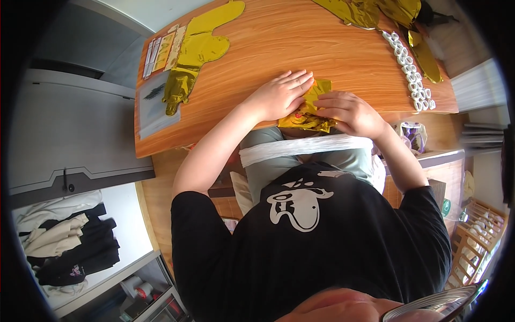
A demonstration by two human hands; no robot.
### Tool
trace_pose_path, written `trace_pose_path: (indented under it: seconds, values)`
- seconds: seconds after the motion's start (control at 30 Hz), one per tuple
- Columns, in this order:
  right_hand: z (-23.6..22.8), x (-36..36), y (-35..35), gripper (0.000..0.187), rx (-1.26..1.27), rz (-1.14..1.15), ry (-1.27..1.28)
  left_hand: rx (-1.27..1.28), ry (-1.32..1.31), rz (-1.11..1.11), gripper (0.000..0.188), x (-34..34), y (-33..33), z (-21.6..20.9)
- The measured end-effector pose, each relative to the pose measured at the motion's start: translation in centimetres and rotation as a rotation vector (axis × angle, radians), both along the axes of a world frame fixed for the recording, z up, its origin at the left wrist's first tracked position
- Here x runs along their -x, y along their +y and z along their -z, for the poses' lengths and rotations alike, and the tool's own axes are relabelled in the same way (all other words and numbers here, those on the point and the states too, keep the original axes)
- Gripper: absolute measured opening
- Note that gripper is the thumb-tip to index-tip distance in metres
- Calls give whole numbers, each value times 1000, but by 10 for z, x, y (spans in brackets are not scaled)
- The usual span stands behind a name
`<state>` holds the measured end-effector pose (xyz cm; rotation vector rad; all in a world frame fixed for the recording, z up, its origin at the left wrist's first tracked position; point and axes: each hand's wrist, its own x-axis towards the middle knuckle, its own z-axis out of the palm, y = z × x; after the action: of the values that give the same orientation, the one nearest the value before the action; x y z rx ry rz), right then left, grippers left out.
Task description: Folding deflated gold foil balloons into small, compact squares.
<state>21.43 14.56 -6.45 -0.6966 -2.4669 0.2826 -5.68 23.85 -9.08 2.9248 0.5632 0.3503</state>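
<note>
A folded piece of shiny gold foil, like a flat foil balloon, lies at the near edge of the wooden table, part of it hanging over the edge above my lap. My left hand rests flat on its left side, fingers stretched out together and pointing right. From the right, my right hand has its fingers bent over the foil, gripping it; the thumb is mostly hidden. A small red spot shows on the foil between the hands.
Flat gold foil balloons lie at the table's far left and far right. Rows of small white rolls line the right side. Printed sheets and a clear plastic bag are at the left. A white strip crosses my lap.
</note>
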Motion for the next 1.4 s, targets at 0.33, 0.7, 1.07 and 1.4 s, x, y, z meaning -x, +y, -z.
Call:
trace_pose_path:
  seconds: [0.33, 0.7, 1.07, 1.4]
  values:
    - [4, 20, 4, 18, 141, 207, 234, 19, 33, 11, 57, -9, 24, -8]
    - [-3, 45, 17, 17, 575, 521, 276, 28, 34, 37, 58, -10, 26, -5]
    - [10, 50, 26, 17, 307, 513, 224, 217, -37, -204, 65, 20, 20, -10]
    - [15, 52, 27, 14, 269, 528, 212, 386, 193, -118, 90, 48, 15, -25]
